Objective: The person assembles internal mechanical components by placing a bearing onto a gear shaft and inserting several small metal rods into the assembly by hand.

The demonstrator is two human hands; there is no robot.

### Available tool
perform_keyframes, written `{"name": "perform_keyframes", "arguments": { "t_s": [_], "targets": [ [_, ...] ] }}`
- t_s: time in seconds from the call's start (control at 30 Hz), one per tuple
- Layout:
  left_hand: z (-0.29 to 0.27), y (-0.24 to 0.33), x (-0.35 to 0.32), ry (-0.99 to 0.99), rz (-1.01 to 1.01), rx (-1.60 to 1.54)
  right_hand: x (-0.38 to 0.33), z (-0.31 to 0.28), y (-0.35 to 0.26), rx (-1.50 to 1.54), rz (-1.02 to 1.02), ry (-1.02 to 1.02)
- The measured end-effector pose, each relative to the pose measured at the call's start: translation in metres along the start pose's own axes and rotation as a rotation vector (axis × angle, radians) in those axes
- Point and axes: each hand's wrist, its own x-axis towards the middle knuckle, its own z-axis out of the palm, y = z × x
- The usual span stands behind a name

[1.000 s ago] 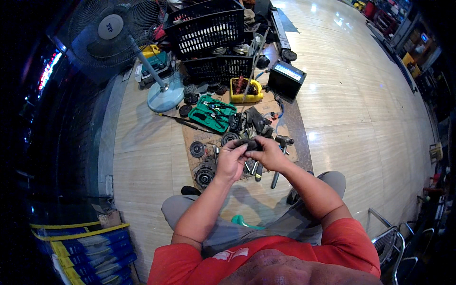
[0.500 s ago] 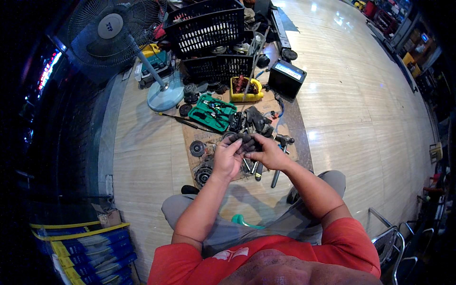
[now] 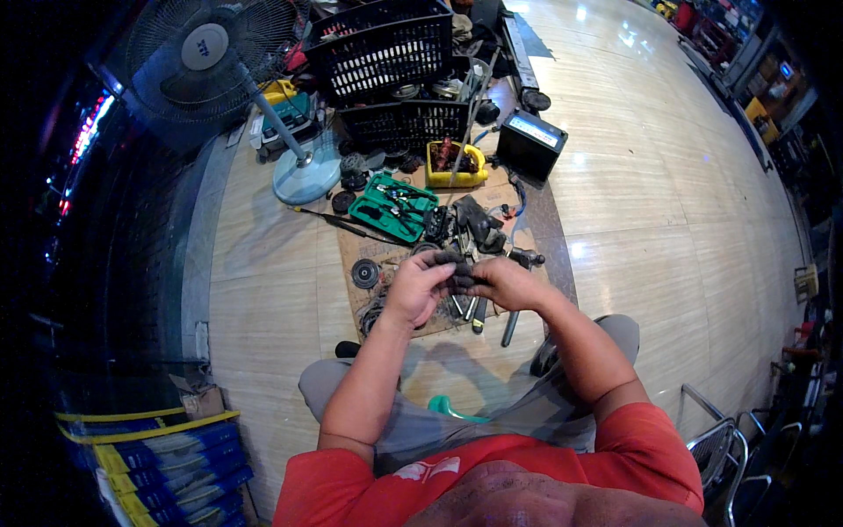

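Observation:
My left hand and my right hand meet over a cardboard sheet strewn with parts. Both have their fingers bent and pressed together, the fingertips dark with grime. Whatever they pinch between them is dark and too small to make out. Just beyond lie a green tool case, open with black-handled tools in it, and a dark crumpled glove. A round black part rests left of my left hand. To the right of my right hand is a hammer.
A yellow cut-open jug holding dark parts stands farther off, beside a black battery. Black plastic crates are stacked behind. At the left stands a fan. A metal-framed chair is at the lower right.
My right hand has shifted slightly right and down, its fingers closing in more tightly. My left hand has turned a little, and the fingertips of both stay together.

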Motion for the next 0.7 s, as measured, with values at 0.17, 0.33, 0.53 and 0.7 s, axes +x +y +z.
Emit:
{"name": "perform_keyframes", "arguments": {
  "t_s": [0.17,0.33,0.53,0.7],
  "targets": [
    [0.019,0.010,-0.008,-0.084,-0.153,0.519,-0.005,0.000,0.010,-0.204,0.041,-0.018],
    [0.034,0.011,-0.014,-0.071,-0.176,1.024,-0.004,0.000,0.016,-0.326,0.059,0.009],
    [0.020,-0.007,-0.007,-0.090,0.061,1.416,-0.003,0.000,0.013,-0.327,0.042,0.067],
    [0.023,-0.007,-0.009,-0.012,0.057,1.403,-0.002,0.000,0.002,-0.263,0.082,0.112]
  ]
}}
